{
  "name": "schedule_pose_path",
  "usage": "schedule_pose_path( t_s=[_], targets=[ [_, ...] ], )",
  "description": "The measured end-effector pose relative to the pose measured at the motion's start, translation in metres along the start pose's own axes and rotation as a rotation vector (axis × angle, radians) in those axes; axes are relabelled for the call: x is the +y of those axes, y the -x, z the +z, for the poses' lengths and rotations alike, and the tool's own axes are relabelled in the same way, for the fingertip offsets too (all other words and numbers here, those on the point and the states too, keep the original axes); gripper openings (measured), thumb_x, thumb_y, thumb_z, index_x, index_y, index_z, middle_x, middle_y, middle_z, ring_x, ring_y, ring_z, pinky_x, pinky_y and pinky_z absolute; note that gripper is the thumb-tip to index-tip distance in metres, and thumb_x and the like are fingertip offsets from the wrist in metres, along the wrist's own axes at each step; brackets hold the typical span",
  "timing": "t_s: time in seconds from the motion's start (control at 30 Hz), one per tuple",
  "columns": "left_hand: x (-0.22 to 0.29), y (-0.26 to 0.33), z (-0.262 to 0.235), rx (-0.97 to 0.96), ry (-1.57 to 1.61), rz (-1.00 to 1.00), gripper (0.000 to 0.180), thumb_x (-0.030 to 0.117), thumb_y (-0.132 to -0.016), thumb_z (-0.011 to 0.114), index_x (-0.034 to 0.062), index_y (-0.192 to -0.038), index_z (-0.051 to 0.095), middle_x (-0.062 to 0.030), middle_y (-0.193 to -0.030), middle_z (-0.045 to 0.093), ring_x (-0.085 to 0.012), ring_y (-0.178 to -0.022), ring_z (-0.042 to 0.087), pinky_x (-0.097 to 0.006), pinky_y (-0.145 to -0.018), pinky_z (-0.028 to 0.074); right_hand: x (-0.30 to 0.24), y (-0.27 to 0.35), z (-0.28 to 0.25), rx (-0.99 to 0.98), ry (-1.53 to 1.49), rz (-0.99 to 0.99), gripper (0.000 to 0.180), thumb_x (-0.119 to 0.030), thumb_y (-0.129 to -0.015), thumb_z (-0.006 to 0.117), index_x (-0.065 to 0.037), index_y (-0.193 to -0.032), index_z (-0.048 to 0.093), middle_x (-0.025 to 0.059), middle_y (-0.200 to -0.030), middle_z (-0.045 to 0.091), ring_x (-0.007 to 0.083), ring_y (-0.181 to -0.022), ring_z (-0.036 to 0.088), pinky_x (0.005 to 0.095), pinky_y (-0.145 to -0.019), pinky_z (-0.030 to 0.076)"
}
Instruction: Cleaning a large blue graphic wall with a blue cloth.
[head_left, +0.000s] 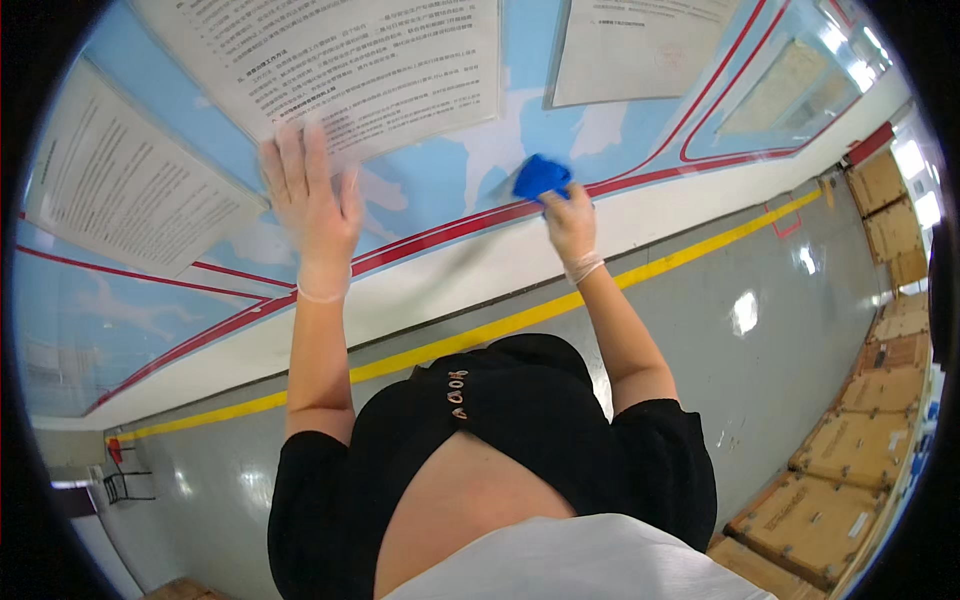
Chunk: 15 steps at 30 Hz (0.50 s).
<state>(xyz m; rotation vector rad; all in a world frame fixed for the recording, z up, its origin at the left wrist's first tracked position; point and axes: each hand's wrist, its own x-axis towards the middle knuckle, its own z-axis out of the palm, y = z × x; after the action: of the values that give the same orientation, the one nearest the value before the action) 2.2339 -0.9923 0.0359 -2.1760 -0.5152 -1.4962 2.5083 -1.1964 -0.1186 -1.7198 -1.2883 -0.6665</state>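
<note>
- Your left hand [310, 205], gloved, lies flat and open against the blue wall [430, 185], fingers spread, its fingertips over the lower edge of a posted paper sheet [340, 65]; this grip holds nothing.
- Your right hand [570, 225], also gloved, is closed around a blue cloth [541, 177], which bunches above the fingers and presses on the wall just above a red stripe [470, 222].
- Cardboard boxes [850, 450] line the grey floor [760, 300] at far right.
</note>
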Motion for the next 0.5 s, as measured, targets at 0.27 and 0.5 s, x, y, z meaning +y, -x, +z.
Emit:
schedule_pose_path(
  t_s=[0.27, 0.5],
  targets=[
    [-0.015, 0.124, -0.088, -0.368, 0.14, -0.159, 0.057, 0.022, -0.092, 0.058, 0.0023, -0.144, 0.042, -0.0224, -0.151, 0.035, -0.0466, -0.138, 0.033, -0.054, -0.111, 0.031, 0.016, -0.098, -0.031, 0.64, -0.558, 0.55, 0.052, -0.006, -0.092, 0.053, -0.008, -0.144, 0.047, 0.0159, -0.133, 0.042, 0.027, -0.12, 0.046, 0.0369, -0.105, 0.036],
    [-0.049, 0.167, -0.131, -0.39, 0.124, -0.345, 0.056, 0.017, -0.093, 0.054, 0.0012, -0.145, 0.039, -0.0212, -0.153, 0.033, -0.0447, -0.14, 0.03, -0.052, -0.115, 0.026, -0.119, -0.095, 0.069, 0.627, -0.236, 0.474, 0.051, -0.002, -0.089, 0.056, -0.003, -0.14, 0.049, 0.0225, -0.137, 0.042, 0.0358, -0.125, 0.041, 0.0399, -0.109, 0.029]
  ],
)
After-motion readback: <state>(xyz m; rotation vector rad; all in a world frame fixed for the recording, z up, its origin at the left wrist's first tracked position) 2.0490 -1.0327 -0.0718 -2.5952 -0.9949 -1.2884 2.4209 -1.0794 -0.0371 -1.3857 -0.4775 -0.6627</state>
